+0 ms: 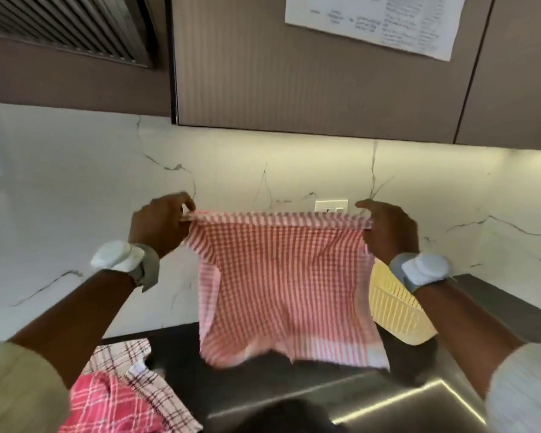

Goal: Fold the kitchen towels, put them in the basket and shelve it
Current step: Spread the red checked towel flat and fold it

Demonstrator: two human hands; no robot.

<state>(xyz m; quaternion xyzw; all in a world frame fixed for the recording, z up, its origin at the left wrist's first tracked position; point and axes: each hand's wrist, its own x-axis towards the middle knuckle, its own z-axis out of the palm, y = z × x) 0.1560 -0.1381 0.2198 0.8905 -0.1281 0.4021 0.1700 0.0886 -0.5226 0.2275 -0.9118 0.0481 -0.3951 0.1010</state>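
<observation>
A red-and-white checked kitchen towel (285, 285) hangs spread in the air above the dark counter. My left hand (160, 223) pinches its top left corner and my right hand (388, 228) pinches its top right corner. Its lower edge dangles just above the counter. A yellow perforated plastic basket (397, 310) stands on the counter behind the towel's right side, partly hidden by the towel and my right wrist. A white towel with dark checks (150, 389) and a crumpled pink-red checked towel (107, 407) lie on the counter at the lower left.
The dark counter (263, 389) meets a steel sink surface (403, 398) at the lower right. A white marble backsplash with a wall socket (331, 205) rises behind. Brown wall cabinets (294, 73) hang overhead, one with a paper sheet (375, 20) stuck on it.
</observation>
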